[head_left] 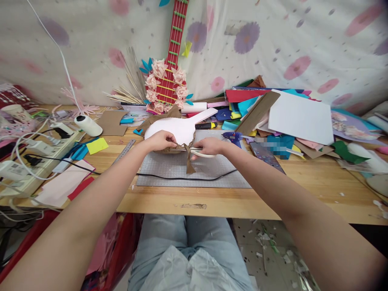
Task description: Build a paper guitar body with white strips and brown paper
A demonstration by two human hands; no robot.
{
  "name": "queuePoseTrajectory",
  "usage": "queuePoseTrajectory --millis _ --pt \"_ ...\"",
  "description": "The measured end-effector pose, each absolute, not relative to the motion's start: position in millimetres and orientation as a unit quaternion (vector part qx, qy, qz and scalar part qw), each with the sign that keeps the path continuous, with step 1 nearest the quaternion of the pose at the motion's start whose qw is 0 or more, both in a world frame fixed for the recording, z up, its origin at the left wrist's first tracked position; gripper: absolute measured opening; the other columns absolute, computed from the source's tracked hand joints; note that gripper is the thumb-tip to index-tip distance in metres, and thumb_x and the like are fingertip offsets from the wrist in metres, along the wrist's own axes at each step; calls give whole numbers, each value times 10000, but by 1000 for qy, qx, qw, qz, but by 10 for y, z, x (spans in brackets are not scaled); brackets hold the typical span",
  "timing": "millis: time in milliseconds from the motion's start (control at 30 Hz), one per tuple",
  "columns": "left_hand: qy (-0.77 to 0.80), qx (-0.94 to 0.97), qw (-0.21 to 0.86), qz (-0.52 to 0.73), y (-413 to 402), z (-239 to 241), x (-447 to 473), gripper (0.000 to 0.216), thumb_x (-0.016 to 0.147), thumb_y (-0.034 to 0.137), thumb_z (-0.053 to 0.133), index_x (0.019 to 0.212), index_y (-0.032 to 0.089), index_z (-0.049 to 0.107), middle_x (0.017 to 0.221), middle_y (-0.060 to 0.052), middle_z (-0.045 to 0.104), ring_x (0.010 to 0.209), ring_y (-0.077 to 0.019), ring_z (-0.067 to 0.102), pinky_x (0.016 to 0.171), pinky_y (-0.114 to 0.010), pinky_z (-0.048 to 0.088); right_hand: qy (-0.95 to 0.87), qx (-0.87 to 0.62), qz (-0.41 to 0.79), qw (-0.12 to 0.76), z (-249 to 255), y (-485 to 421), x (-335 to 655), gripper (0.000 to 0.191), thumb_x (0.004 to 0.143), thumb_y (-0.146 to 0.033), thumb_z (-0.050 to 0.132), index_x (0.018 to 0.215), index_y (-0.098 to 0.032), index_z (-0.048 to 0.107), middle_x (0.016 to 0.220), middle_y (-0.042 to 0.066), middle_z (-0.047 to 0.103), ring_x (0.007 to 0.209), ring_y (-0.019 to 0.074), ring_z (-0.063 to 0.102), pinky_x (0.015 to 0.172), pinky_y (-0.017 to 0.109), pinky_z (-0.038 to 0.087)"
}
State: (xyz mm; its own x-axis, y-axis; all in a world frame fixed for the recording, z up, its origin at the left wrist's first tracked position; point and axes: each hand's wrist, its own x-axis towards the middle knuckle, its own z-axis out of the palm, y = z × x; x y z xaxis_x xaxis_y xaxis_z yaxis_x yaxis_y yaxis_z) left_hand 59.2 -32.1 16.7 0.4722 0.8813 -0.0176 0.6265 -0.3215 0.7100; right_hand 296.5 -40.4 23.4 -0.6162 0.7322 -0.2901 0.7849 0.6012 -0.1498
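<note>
My left hand (160, 141) grips the near edge of a pink guitar-shaped cutout (178, 127) backed with brown cardboard, held over the grey cutting mat (209, 173). My right hand (209, 146) is closed on white-handled scissors (201, 153), whose blades reach left along the cutout's edge. A cut strip of brown cardboard (189, 161) hangs down between the two hands.
A black cable (182, 178) crosses the mat. A blue glue gun (233, 138), a metal ruler (125, 150), a white thread spool (88, 125), a power strip (33, 159) and piles of coloured paper (273, 117) crowd the wooden table. A decorated red paper guitar (169, 76) leans on the wall.
</note>
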Motion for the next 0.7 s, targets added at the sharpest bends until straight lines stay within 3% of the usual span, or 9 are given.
queuePoseTrajectory --millis 300,700 --pt "481 785 331 206 -331 193 593 219 597 349 678 695 154 660 677 3 654 659 -126 555 663 -253 438 882 444 -131 89 272 -389 2989 573 652 -745 485 884 -260 682 807 6 678 712 170 569 564 251 298" --pt "477 789 319 219 -347 225 549 275 583 390 687 708 144 692 685 -8 677 668 -134 558 648 -247 417 883 439 -115 118 394 -428 2999 690 665 -777 439 1060 -247 639 973 64 676 851 235 599 604 256 327"
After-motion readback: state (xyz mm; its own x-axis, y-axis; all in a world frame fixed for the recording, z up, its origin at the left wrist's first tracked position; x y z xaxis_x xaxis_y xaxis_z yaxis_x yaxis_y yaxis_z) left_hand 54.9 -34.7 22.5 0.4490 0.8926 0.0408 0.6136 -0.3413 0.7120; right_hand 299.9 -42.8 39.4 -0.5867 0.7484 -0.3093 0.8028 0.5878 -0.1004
